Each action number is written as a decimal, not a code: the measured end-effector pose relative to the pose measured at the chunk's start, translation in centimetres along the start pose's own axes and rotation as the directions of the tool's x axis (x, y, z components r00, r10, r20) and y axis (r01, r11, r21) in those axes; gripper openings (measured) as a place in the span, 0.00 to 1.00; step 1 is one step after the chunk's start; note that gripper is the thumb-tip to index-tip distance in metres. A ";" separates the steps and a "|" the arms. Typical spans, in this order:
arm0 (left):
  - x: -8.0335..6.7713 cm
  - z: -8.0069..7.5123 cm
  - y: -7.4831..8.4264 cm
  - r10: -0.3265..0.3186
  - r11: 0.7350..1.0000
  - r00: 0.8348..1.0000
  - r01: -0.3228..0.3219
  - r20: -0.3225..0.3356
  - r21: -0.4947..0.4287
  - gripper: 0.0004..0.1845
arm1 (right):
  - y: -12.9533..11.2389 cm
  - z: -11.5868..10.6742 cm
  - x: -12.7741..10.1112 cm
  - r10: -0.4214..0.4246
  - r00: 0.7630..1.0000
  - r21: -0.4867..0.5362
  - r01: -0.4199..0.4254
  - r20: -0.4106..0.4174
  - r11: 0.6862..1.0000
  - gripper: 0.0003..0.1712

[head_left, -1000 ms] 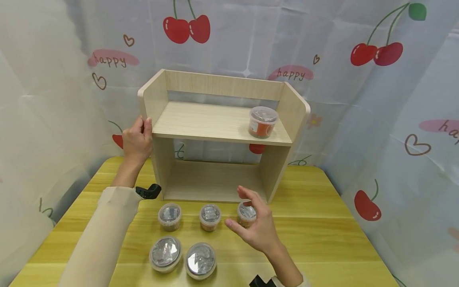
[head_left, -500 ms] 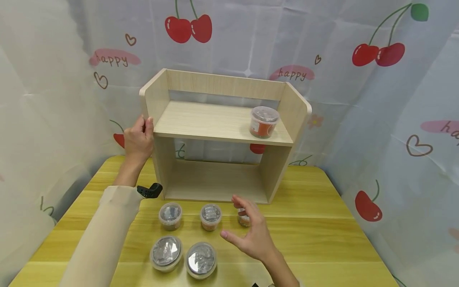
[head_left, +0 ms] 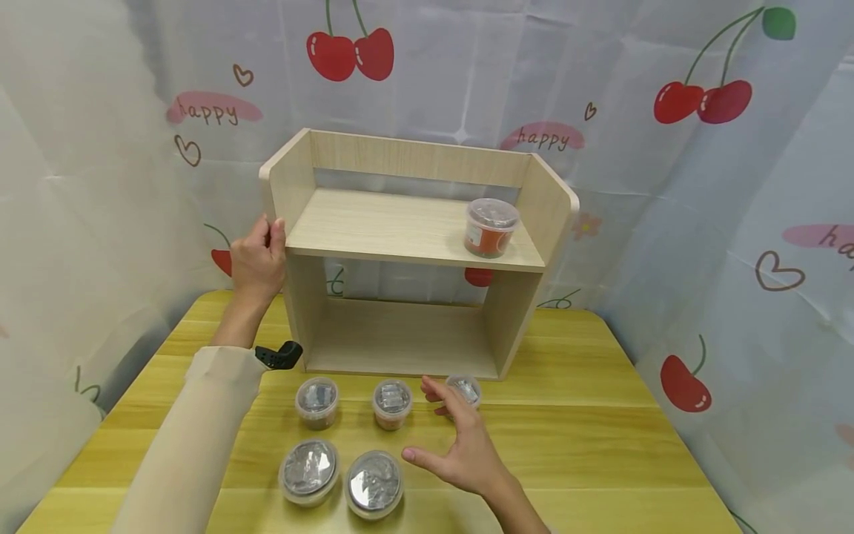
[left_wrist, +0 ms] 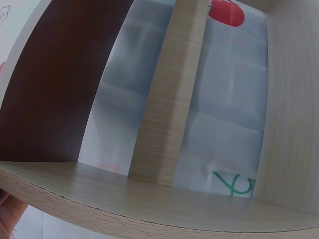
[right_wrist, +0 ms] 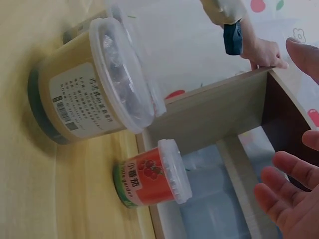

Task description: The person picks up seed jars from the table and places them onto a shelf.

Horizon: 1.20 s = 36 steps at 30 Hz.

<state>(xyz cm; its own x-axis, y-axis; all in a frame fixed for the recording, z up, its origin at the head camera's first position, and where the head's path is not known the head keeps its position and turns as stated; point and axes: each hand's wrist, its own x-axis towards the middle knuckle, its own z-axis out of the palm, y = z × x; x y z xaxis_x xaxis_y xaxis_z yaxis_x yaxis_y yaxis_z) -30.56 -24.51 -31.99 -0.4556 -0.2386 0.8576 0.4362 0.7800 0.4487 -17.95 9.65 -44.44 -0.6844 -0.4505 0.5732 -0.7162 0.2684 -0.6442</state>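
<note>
A light wooden shelf unit (head_left: 407, 226) stands at the back of the yellow table (head_left: 600, 430). My left hand (head_left: 259, 256) grips the front edge of its left side panel; the left wrist view shows only the shelf boards (left_wrist: 169, 94) up close. My right hand (head_left: 437, 426) hovers open over the table, fingers spread, holding nothing. It is just in front of the rightmost small jar (head_left: 465, 389) and beside the middle small jar (head_left: 391, 403). In the right wrist view the spread fingers (right_wrist: 284, 199) sit right of a red-labelled small jar (right_wrist: 149, 181).
A third small jar (head_left: 316, 402) stands on the left. Two larger foil-topped tubs (head_left: 308, 471) (head_left: 373, 482) sit nearer me; one large tub (right_wrist: 94, 84) fills the right wrist view. An orange-labelled tub (head_left: 491, 226) stands on the upper shelf at right. Cherry-print curtains surround the table.
My right hand has drawn back toward me and slightly left, away from the rightmost small jar, which now shows fully. The left hand has stayed on the shelf.
</note>
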 end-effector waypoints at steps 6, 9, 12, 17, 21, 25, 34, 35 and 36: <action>0.0 0.0 -0.1 -0.019 1.000 1.000 0.020 0.014 -0.014 0.16 | 0.2 0.7 -0.4 0.030 0.999 0.017 -0.030 0.030 0.999 0.49; 0.0 0.0 -0.1 -0.028 1.000 1.000 0.029 0.013 -0.012 0.16 | 0.3 1.0 -0.6 0.014 0.999 0.004 -0.014 0.041 1.000 0.49; 0.1 0.0 -0.1 -0.027 1.000 1.000 0.027 0.013 -0.012 0.16 | 0.4 1.3 -0.8 0.014 0.999 0.006 -0.014 0.049 1.000 0.50; 0.0 0.0 -0.1 -0.027 1.000 0.999 0.027 0.020 -0.008 0.16 | 0.9 2.0 -1.2 0.019 0.997 0.013 -0.020 0.073 1.000 0.51; 0.0 -0.1 -0.1 -0.026 1.000 0.999 0.026 0.023 -0.007 0.16 | 1.2 2.5 -1.5 0.023 0.995 0.018 -0.025 0.099 1.000 0.51; -0.1 -0.2 0.0 -0.022 1.000 1.000 0.022 0.021 -0.006 0.16 | 1.5 2.9 -1.8 0.045 0.990 0.015 -0.047 0.134 0.999 0.52; 0.0 0.0 0.0 0.004 1.000 1.000 -0.004 0.003 -0.004 0.15 | 2.0 3.6 -2.4 0.064 0.981 0.026 -0.070 0.181 0.997 0.53; 0.0 0.0 0.0 0.003 1.000 1.000 -0.003 0.004 -0.005 0.15 | 2.0 3.6 -2.4 0.067 0.980 0.027 -0.074 0.185 0.997 0.53; 0.0 0.0 0.0 0.002 1.000 1.000 -0.002 0.004 -0.005 0.15 | 2.1 3.7 -2.5 0.070 0.979 0.026 -0.077 0.189 0.997 0.53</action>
<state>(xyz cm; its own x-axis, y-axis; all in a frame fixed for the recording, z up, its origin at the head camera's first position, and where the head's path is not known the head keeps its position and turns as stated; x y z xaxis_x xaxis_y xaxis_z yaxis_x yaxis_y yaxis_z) -30.54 -24.56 -32.04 -0.4581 -0.2350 0.8573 0.4408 0.7774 0.4486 -17.28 8.18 -49.12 -0.6949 -0.5836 0.4202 -0.6578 0.2798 -0.6993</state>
